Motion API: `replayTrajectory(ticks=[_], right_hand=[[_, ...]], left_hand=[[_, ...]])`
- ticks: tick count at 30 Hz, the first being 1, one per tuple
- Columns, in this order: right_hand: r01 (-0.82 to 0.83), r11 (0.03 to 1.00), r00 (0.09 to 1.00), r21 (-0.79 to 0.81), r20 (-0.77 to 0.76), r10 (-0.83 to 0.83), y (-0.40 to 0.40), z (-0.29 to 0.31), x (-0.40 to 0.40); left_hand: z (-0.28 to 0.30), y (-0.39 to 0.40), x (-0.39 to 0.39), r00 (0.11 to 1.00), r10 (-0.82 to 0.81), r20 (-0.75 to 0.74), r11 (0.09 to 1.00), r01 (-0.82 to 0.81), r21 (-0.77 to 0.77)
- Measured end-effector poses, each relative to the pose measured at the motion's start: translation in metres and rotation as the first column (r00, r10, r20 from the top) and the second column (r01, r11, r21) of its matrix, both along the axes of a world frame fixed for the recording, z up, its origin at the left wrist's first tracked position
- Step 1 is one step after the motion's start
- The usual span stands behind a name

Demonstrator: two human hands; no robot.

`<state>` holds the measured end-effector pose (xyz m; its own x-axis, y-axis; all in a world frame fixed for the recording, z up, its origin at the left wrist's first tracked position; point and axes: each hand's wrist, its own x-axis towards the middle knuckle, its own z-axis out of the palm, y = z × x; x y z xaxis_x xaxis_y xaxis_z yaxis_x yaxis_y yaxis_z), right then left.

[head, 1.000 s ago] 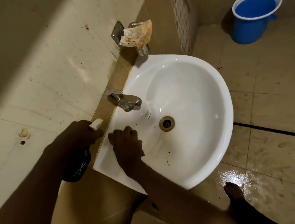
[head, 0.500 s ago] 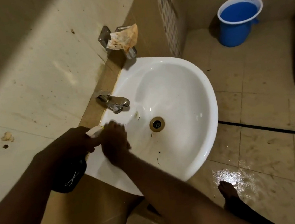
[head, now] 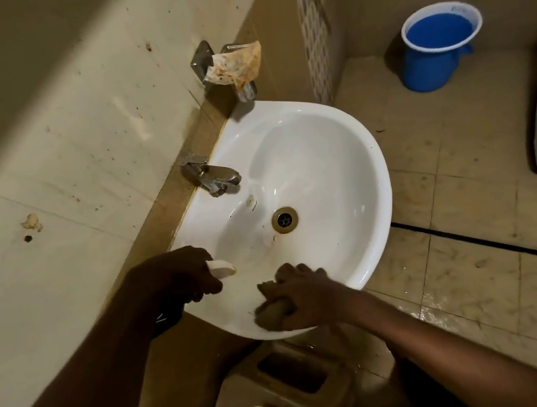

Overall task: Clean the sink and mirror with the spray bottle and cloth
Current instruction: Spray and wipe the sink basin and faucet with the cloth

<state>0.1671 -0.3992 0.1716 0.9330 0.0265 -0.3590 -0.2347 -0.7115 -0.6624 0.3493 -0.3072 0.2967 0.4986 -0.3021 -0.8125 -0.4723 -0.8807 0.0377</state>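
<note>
We note the sink [head: 338,148] fixed to the wall, its long axis along it, basin stretching away from both hands toward the drain [head: 284,220]. Our right hand [head: 299,295] clamps a balled cloth [head: 270,312] against the near rim; our left hand [head: 181,276], beside it, grips the spray bottle [head: 222,268], nozzle over the basin. The tap [head: 214,176] stands farther along the wall edge, a likely obstacle; bucket [head: 440,46] well apart, mirror not visible.

The sink [head: 338,148] was seen as glossy white ceramic, the tap [head: 215,177] at nine o'clock as shiny metal, the bucket [head: 435,60] at two o'clock as smooth blue plastic, the cloth [head: 271,311] as matt fabric.
</note>
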Motion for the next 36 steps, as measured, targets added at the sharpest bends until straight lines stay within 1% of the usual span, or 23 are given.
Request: replayTrajectory(ticks=[2, 5, 7, 10, 12, 14, 15, 16, 18, 20, 21, 22, 23, 24, 26, 28, 29, 32, 34, 36], right_hand=[[-0.025, 0.997, 0.999, -0.066, -0.043, 0.023, -0.003, -0.005, 0.004], [0.034, 0.997, 0.998, -0.076, -0.059, -0.038, 0.015, -0.014, 0.042], [0.028, 0.997, 0.997, -0.079, -0.064, -0.033, 0.019, -0.019, 0.06], [-0.085, 0.993, 0.994, -0.088, -0.076, 0.078, -0.003, -0.006, 0.039], [-0.151, 0.984, 0.981, -0.098, -0.137, 0.137, -0.023, 0.004, 0.014], [-0.163, 0.977, 0.973, -0.138, -0.185, 0.136, -0.03, 0.004, 0.005], [-0.158, 0.977, 0.976, -0.144, -0.171, 0.133, -0.025, 0.002, 0.01], [-0.136, 0.981, 0.984, -0.137, -0.135, 0.117, -0.015, -0.004, 0.022], [-0.024, 0.998, 0.996, -0.062, -0.082, 0.019, 0.012, -0.021, 0.056], [0.143, 0.989, 0.987, 0.03, -0.082, -0.141, 0.028, -0.03, 0.091], [0.229, 0.971, 0.97, 0.06, -0.094, -0.223, 0.029, -0.032, 0.103], [0.275, 0.959, 0.959, 0.062, -0.091, -0.269, 0.028, -0.034, 0.108], [0.267, 0.963, 0.962, 0.046, -0.074, -0.263, 0.027, -0.033, 0.104], [0.216, 0.976, 0.975, 0.038, -0.052, -0.214, 0.024, -0.031, 0.093], [0.044, 0.997, 0.999, 0.065, -0.008, -0.044, 0.012, -0.017, 0.058], [-0.092, 0.991, 0.995, 0.093, -0.04, 0.096, -0.009, -0.003, 0.022], [-0.123, 0.989, 0.99, 0.081, -0.06, 0.128, -0.019, 0.001, 0.01], [-0.114, 0.993, 0.989, -0.027, -0.099, 0.11, -0.025, -0.002, 0.007], [-0.056, 0.994, 0.995, -0.09, -0.091, 0.048, -0.008, -0.01, 0.031], [0.016, 0.993, 0.998, -0.118, -0.059, -0.023, 0.008, -0.021, 0.06]], left_hand=[[-0.006, -0.001, -0.005, 0.999, -0.035, -0.016, 0.999, 0.035, 0.026], [-0.014, -0.002, -0.006, 0.991, -0.131, -0.02, 0.988, 0.132, 0.08], [-0.015, -0.004, -0.004, 0.992, -0.129, 0.001, 0.989, 0.129, 0.079], [-0.013, -0.011, 0.003, 0.993, -0.115, 0.008, 0.992, 0.115, 0.053], [-0.014, -0.015, 0.009, 0.991, -0.136, -0.01, 0.989, 0.137, 0.058], [-0.013, -0.018, 0.011, 0.989, -0.145, 0.012, 0.988, 0.144, 0.063], [-0.014, -0.019, 0.013, 0.991, -0.128, 0.03, 0.991, 0.127, 0.05], [-0.014, -0.02, 0.014, 0.995, -0.094, 0.041, 0.995, 0.092, 0.035], [-0.009, -0.019, 0.015, 0.995, -0.08, 0.059, 0.997, 0.079, 0.025], [-0.006, -0.017, 0.021, 0.986, -0.135, 0.102, 0.991, 0.131, 0.04], [-0.006, -0.015, 0.024, 0.981, -0.16, 0.11, 0.987, 0.155, 0.05], [-0.005, -0.015, 0.025, 0.979, -0.168, 0.114, 0.985, 0.162, 0.062], [-0.004, -0.015, 0.025, 0.975, -0.19, 0.116, 0.98, 0.181, 0.081], [-0.005, -0.016, 0.024, 0.978, -0.177, 0.111, 0.982, 0.168, 0.084], [-0.008, -0.022, 0.017, 0.993, -0.102, 0.066, 0.994, 0.1, 0.039], [-0.013, -0.03, 0.01, 0.999, -0.053, 0.012, 0.998, 0.053, 0.035], [-0.018, -0.034, 0.008, 0.999, -0.042, -0.019, 0.998, 0.043, 0.036], [-0.028, -0.041, 0.006, 0.994, -0.075, -0.077, 0.993, 0.081, 0.089], [-0.03, -0.044, 0.007, 0.994, -0.095, -0.058, 0.99, 0.1, 0.102], [-0.028, -0.046, 0.009, 0.994, -0.105, -0.033, 0.989, 0.107, 0.103]])
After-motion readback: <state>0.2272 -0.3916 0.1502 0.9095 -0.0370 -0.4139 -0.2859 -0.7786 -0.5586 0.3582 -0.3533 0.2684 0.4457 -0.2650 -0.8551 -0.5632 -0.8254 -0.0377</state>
